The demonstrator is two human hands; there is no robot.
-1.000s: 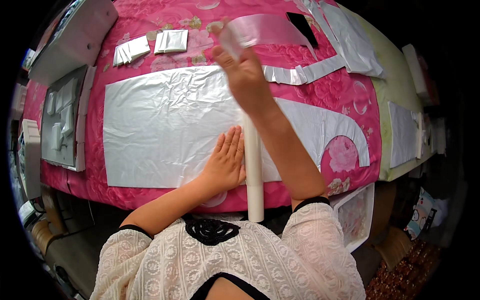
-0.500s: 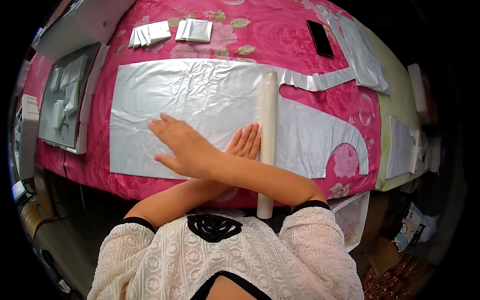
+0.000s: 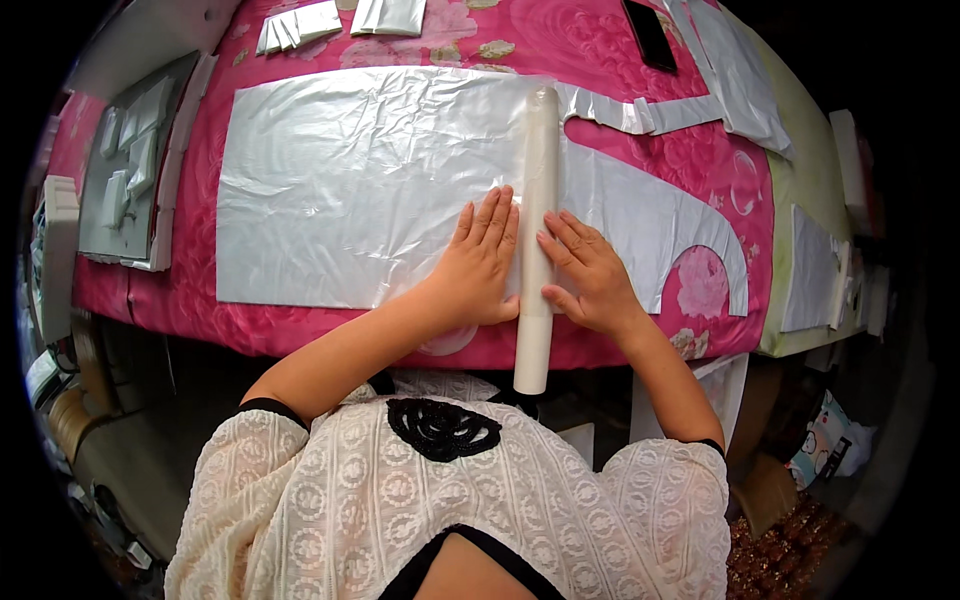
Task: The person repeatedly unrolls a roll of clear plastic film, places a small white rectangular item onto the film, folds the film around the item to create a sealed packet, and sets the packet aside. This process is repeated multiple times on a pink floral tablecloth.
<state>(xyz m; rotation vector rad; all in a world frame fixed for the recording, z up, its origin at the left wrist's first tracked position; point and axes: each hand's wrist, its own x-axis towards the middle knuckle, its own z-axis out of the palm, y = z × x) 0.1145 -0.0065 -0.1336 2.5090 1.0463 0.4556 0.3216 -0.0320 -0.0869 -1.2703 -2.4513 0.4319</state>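
Observation:
A thin silvery-white plastic apron (image 3: pixel 330 200) lies spread flat and wrinkled, its neck loop and cut-out edges at the right. Across it rests a long whitish tube or roll (image 3: pixel 540 180), its near end jutting past the table edge. My left hand (image 3: pixel 478 262) lies flat on the plastic along the left side of the tube, fingers stretched out and pointing away from me. On the tube's other side is my right hand (image 3: pixel 597 280), fingers extended, with its fingertips at the tube's right edge. Neither hand is wrapped around anything.
A pink flowered cloth (image 3: pixel 180 310) covers the table. Folded silvery packets (image 3: pixel 300 27) lie at the back, and a black phone (image 3: pixel 648 35) at the back right. More plastic sheeting (image 3: pixel 735 85) is beyond the apron. At left stands a grey tray (image 3: pixel 150 220) holding small white packets.
My right arm, crossed over the left with its hand above the apron's left part, has swung back to the tube's right side. My left hand stays beside the tube. The view has shifted.

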